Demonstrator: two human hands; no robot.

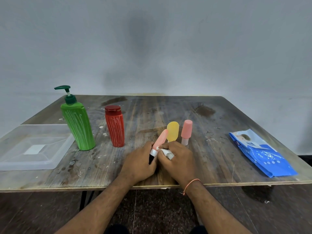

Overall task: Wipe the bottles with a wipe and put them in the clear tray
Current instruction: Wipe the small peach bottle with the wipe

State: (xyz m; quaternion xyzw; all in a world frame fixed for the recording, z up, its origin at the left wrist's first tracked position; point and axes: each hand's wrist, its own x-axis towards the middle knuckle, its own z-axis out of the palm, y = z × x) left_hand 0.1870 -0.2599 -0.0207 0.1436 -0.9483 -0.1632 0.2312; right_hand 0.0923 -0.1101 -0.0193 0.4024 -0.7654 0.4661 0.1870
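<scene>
My left hand [141, 162] grips the white cap end of a small pink tube bottle [161, 139], which tilts up and away. My right hand [177, 157] holds a crumpled white wipe [166, 152] against the tube's lower part. Behind them a yellow tube [172, 131] and a pink capped bottle [186, 130] stand upright. A red bottle [115, 126] and a green pump bottle [77, 122] with white streaks stand further left. The clear tray [33, 163] sits at the table's left with nothing in it.
A blue pack of wipes [263, 154] lies at the right near the table's edge. The wooden table [211, 115] is stained, and its front edge runs just below my wrists. A grey wall rises behind it.
</scene>
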